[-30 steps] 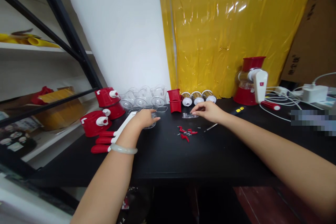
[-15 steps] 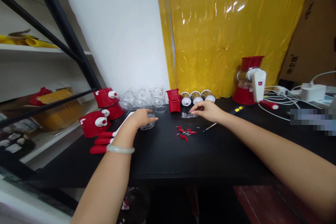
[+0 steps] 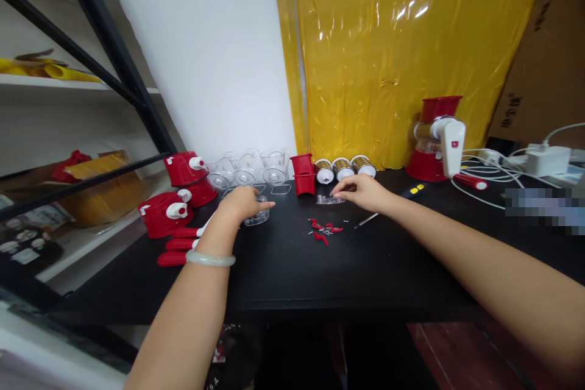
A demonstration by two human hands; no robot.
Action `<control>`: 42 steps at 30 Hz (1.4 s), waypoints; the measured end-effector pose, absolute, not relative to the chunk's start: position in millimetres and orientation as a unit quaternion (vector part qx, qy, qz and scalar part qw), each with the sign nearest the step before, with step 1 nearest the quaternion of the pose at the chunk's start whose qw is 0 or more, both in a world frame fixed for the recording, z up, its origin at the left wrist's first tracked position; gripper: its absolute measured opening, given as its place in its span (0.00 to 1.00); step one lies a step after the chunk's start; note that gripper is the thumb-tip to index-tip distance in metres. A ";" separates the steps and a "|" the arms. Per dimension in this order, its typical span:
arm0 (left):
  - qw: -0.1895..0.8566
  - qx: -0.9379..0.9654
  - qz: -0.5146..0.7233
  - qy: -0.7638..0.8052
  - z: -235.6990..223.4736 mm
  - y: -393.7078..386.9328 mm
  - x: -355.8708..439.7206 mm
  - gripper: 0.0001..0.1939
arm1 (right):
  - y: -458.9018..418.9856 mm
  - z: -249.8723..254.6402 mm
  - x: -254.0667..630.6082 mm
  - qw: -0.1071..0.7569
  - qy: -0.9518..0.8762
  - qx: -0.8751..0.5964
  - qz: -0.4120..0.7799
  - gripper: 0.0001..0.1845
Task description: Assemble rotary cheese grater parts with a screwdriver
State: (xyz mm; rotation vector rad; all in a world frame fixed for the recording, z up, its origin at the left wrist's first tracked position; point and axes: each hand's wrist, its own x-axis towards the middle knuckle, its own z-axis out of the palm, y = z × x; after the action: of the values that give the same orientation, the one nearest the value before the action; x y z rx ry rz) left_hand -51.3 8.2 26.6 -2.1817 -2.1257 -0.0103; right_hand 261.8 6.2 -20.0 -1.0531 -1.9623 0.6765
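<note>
My left hand (image 3: 244, 202) is over a clear plastic part (image 3: 257, 217) lying on the black table. Its thumb stretches out to the right, apart from the other fingers, which are partly hidden. My right hand (image 3: 361, 191) pinches the right end of a small clear plastic piece (image 3: 325, 200) near the middle of the table. Just in front lie several small red plastic pieces (image 3: 321, 239) with small metal pins among them. A thin metal shaft (image 3: 365, 221) of a screwdriver with a black and yellow handle (image 3: 416, 189) reaches under my right wrist.
Clear plastic cups (image 3: 244, 170), a red hopper (image 3: 303, 175) and metal drums (image 3: 342, 169) line the back. Red bases (image 3: 165, 214) and red-handled cranks (image 3: 176, 245) are at left. An assembled red grater (image 3: 429, 152), white cables and an adapter (image 3: 547, 159) stand at right.
The view has shifted very slightly. Both hands keep nearly the same places, with the left thumb a little higher. The parts on the table lie as before.
</note>
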 end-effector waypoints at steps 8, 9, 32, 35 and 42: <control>0.063 -0.707 0.011 -0.704 23.3 12.2 -54.3 0.42 | 7.2 -21.6 262.0 0.396 -0.773 -0.419 0.265 0.04; 0.062 -0.708 0.016 -0.703 23.0 12.6 -54.8 0.42 | 7.4 -21.7 262.1 0.397 -0.773 -0.418 0.265 0.04; 0.047 -0.713 0.039 -0.698 22.6 13.8 -55.6 0.42 | 5.7 -19.9 261.3 0.395 -0.775 -0.417 0.263 0.04; 0.046 -0.716 0.041 -0.695 23.0 12.9 -54.7 0.42 | 5.0 -19.5 261.1 0.394 -0.775 -0.420 0.260 0.04; 0.051 -0.728 0.041 -0.682 21.7 14.9 -55.7 0.41 | 5.9 -20.4 261.1 0.395 -0.776 -0.417 0.260 0.04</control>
State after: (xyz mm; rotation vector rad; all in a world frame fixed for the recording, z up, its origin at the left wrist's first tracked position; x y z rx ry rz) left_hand -55.7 14.9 21.7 -2.2150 -2.0766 0.1250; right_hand 261.1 5.9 -20.4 -1.0578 -1.9688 0.6585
